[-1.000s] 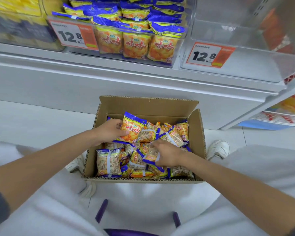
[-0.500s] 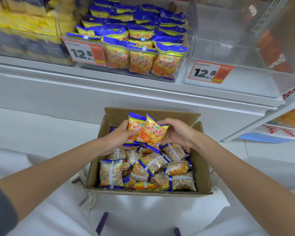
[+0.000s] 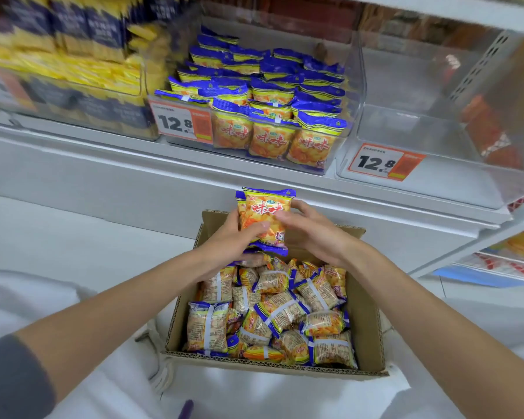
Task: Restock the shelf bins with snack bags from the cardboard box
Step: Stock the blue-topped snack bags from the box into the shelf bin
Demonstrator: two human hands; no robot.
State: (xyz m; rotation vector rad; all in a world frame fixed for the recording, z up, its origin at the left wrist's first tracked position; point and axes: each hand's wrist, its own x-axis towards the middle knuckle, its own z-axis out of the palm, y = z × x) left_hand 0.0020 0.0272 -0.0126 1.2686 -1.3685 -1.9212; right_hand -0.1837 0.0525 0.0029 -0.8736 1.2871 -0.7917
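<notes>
Two hands share one stack: the left hand (image 3: 233, 237) grips at least two upright snack bags (image 3: 265, 219) from the left, over the cardboard box's (image 3: 372, 328) far edge, and the right hand (image 3: 312, 234) pinches their right side. Straight up and ahead is the part-full bin (image 3: 356, 86) — an empty bin (image 3: 436, 131) sits further right. Over a dozen loose bags (image 3: 282, 313) wait below.

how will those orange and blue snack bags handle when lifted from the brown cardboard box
Probably light: the left hand and right hand hold stacked glossy orange-and-blue snack bags upright together. The shiny film looks slippery; puffed packs may crush easily.
</notes>
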